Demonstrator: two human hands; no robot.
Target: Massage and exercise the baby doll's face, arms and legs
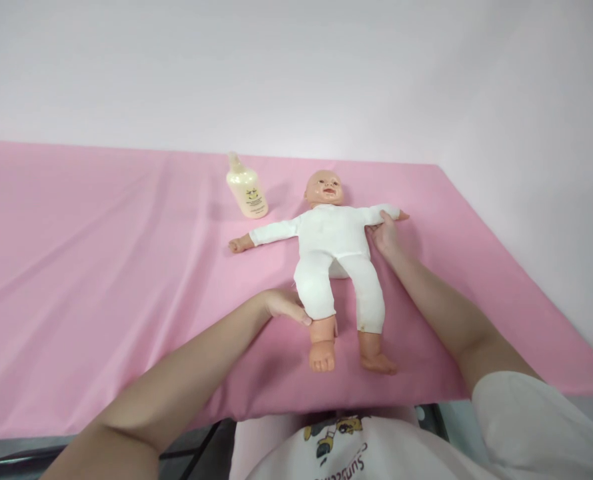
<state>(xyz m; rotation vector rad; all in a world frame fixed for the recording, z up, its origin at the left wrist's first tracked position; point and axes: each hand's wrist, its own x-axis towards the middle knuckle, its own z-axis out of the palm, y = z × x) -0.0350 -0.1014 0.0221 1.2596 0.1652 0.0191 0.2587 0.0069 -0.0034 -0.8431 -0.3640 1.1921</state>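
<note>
While a baby doll (334,257) lies face-up on pink cloth (101,267), left hand (284,305) flat against its leg, right hand (384,235) seemingly cupping its arm, cream bottle (246,187) nearby.

The doll (334,257) is wearing a plain white suit, its head, hands and feet showing peach. The bench (101,267) is lying under a plain pink cloth — near its far edge, a pale cream bottle (246,189) is carrying a small yellow label.
</note>
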